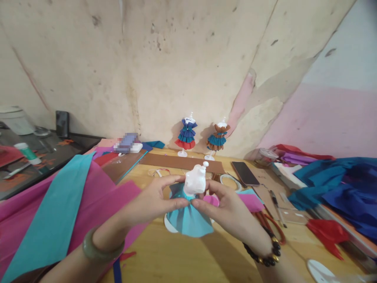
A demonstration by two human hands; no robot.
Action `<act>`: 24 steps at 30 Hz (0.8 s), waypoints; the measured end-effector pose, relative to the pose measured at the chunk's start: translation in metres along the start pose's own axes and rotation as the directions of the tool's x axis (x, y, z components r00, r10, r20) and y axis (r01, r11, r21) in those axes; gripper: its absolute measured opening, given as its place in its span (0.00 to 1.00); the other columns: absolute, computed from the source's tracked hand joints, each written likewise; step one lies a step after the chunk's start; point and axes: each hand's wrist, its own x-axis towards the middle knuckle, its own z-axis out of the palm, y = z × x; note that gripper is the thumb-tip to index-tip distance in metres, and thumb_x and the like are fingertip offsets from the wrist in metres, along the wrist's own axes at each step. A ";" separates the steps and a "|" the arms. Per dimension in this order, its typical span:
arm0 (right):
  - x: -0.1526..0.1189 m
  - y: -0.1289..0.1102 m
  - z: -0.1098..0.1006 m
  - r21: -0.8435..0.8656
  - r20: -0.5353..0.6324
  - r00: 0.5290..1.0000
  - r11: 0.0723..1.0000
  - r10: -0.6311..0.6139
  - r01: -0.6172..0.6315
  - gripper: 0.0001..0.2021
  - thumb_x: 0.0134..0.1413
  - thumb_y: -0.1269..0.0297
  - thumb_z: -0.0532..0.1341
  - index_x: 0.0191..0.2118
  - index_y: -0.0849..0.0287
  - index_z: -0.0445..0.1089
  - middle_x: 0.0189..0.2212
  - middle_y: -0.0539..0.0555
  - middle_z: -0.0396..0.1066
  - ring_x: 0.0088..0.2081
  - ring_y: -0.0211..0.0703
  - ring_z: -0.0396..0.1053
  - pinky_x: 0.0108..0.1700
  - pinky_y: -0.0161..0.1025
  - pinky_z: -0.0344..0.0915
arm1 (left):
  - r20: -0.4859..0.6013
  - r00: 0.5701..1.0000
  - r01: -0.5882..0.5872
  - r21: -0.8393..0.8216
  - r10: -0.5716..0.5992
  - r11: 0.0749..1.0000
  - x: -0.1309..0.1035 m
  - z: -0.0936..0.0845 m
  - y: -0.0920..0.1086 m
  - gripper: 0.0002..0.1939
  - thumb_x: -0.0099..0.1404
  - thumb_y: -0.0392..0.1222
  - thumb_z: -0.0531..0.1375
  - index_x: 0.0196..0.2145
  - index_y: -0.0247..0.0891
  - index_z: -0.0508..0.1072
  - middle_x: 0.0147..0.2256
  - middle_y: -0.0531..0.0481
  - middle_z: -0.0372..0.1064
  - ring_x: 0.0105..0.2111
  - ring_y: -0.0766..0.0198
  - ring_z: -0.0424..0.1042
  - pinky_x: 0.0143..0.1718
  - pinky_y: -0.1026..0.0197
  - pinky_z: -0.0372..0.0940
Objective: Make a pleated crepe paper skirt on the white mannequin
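A small white dress-form mannequin (196, 179) stands in front of me, tilted slightly, with a turquoise pleated paper skirt (191, 220) around its waist. My left hand (153, 200) presses the skirt's gathered top at the waist from the left, thumb in front and fingers behind. From the right, my right hand (225, 206) pinches the same waistline, its thumb tip close to the left one. Both hands are closed on the skirt; the fingers behind are partly hidden. Part of a white round base (171, 224) shows under the skirt's left side.
Two dressed mannequins, one in blue and red (187, 133) and one in brown and teal (218, 137), stand by the wall. Pink and turquoise sheets (55, 208) cover the left. A phone (245, 173), red-handled scissors (275, 228), pen (277, 208) and blue paper (350, 196) lie right.
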 end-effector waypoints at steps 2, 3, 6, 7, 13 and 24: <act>-0.001 0.000 0.001 -0.003 0.004 0.999 0.999 0.033 -0.033 0.08 0.50 0.58 0.65 0.31 0.57 0.69 0.31 0.53 0.73 0.38 0.49 0.72 0.43 0.44 0.67 | 0.001 1.000 0.003 -0.008 -0.003 1.000 0.000 0.000 -0.001 0.28 0.55 0.51 0.70 0.52 0.39 0.75 0.54 0.43 0.74 0.56 0.47 0.70 0.59 0.48 0.63; -0.001 -0.001 0.001 -0.006 0.007 0.999 0.999 0.040 -0.040 0.09 0.50 0.58 0.65 0.31 0.57 0.69 0.32 0.53 0.73 0.38 0.50 0.72 0.43 0.45 0.67 | -0.001 1.000 0.007 -0.008 -0.007 1.000 0.000 0.001 -0.001 0.28 0.55 0.51 0.70 0.52 0.40 0.75 0.54 0.43 0.74 0.56 0.47 0.70 0.59 0.48 0.63; -0.001 -0.004 0.001 -0.028 0.008 1.000 0.999 0.016 -0.016 0.09 0.49 0.57 0.64 0.30 0.57 0.69 0.33 0.55 0.74 0.41 0.52 0.72 0.45 0.47 0.67 | -0.015 1.000 0.018 0.008 -0.018 1.000 0.000 0.001 -0.001 0.28 0.54 0.50 0.70 0.52 0.41 0.75 0.54 0.43 0.74 0.56 0.46 0.71 0.59 0.47 0.64; -0.001 -0.005 0.001 -0.037 0.006 1.000 0.999 0.007 -0.006 0.08 0.49 0.58 0.64 0.29 0.57 0.69 0.33 0.55 0.74 0.41 0.52 0.72 0.45 0.47 0.66 | -0.016 1.000 0.016 0.010 -0.016 1.000 0.000 0.001 -0.001 0.28 0.54 0.50 0.70 0.52 0.41 0.75 0.54 0.44 0.74 0.56 0.46 0.71 0.59 0.47 0.64; -0.003 -0.010 0.002 -0.061 -0.004 1.000 0.998 -0.012 0.011 0.08 0.50 0.60 0.63 0.26 0.56 0.66 0.31 0.54 0.74 0.41 0.52 0.73 0.46 0.47 0.66 | -0.007 1.000 0.021 0.035 -0.021 0.999 -0.002 0.003 0.002 0.29 0.55 0.52 0.69 0.53 0.39 0.74 0.54 0.43 0.74 0.55 0.47 0.71 0.59 0.47 0.64; -0.003 0.002 -0.002 0.066 0.005 1.000 0.998 0.021 -0.021 0.07 0.47 0.64 0.68 0.30 0.56 0.68 0.28 0.47 0.69 0.32 0.39 0.68 0.35 0.36 0.65 | -0.025 0.996 -0.085 0.100 0.087 0.991 0.001 0.003 0.006 0.18 0.61 0.45 0.64 0.49 0.38 0.78 0.50 0.44 0.77 0.51 0.50 0.73 0.55 0.50 0.65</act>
